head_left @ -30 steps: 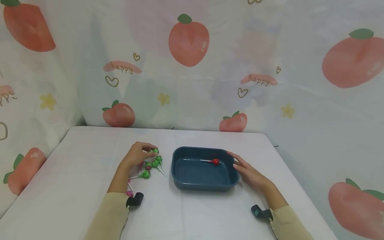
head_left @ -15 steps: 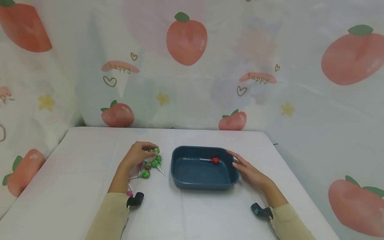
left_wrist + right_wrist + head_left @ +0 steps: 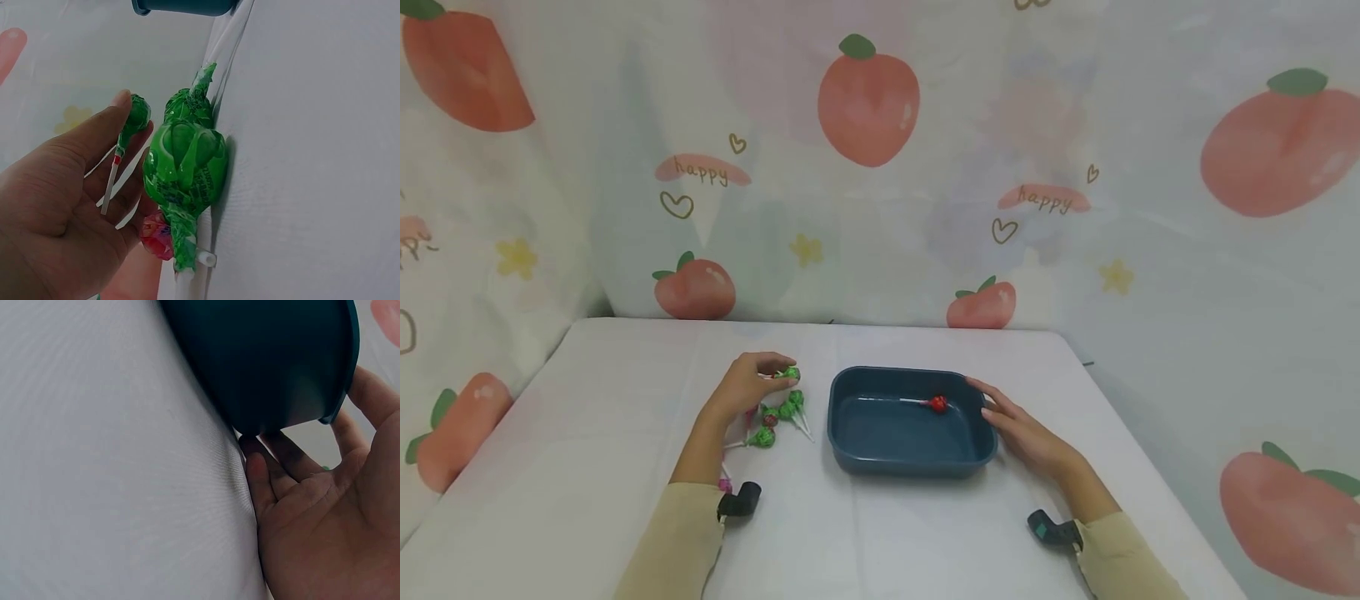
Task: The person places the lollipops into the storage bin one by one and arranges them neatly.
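Observation:
My left hand (image 3: 751, 384) pinches a green-wrapped lollipop (image 3: 139, 114) between thumb and fingers, just above a small pile on the table. Its white stick points back toward the palm in the left wrist view. Close by lie several more green lollipops (image 3: 764, 437), with a large one (image 3: 187, 165) near the wrist camera and a pink-red one (image 3: 157, 236) behind it. On the right, my right hand (image 3: 1028, 433) touches the end wall of a dark blue rectangular box (image 3: 912, 468), its fingers fairly straight along rim and side. Inside the box is one red lollipop (image 3: 938, 404).
A pink lollipop (image 3: 725, 484) lies by the left wrist, partly hidden by the arm. White cloth covers the table (image 3: 865, 542). Behind and beside it hangs a peach-printed curtain (image 3: 910, 233).
My left hand has risen very slightly with the green lollipop, away from the pile. The right hand and the box have stayed in place.

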Available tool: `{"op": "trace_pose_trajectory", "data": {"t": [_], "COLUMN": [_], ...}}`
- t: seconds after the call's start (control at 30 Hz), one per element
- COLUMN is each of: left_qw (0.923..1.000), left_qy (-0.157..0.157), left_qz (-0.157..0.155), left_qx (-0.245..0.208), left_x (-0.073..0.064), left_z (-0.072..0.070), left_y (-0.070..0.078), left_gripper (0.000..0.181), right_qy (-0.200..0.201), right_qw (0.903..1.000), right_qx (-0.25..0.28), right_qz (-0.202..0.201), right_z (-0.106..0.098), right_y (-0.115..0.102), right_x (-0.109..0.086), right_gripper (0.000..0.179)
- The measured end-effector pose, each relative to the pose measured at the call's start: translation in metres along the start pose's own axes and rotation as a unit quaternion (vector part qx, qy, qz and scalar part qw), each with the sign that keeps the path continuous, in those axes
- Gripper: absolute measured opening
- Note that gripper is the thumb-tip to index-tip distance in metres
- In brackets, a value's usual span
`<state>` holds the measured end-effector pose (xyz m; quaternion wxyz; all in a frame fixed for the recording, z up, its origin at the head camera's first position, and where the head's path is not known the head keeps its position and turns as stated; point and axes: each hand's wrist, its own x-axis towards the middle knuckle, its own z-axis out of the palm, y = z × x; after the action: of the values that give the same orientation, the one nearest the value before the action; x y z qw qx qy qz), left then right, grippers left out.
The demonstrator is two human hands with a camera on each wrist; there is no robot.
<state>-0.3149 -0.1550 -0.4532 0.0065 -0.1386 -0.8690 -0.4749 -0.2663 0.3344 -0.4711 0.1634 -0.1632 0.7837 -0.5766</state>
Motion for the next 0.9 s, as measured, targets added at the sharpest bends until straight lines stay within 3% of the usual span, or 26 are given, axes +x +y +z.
{"op": "trace_pose_trajectory", "data": {"t": [0.67,0.9], "left_qw": [0.9999,0.9997], "left_qy": [0.001,0.003], "left_qz": [-0.003,0.023], "left_qx": [0.012,0.007], "left_x": [0.002,0.003], "left_z": [0.006,0.006], "left_y": [0.016,0.025], "left_gripper": [0.031,0.032], "right_qy": [0.002,0.007], "right_qw": [1.0,1.0], "right_qx": [-0.01,0.003], "right_qz": [0.0,0.003], "right_z": [-0.002,0.001], "right_y": [-0.006,-0.003], "right_x": [0.001,-0.003], "right_gripper": [0.055,0.055]}}
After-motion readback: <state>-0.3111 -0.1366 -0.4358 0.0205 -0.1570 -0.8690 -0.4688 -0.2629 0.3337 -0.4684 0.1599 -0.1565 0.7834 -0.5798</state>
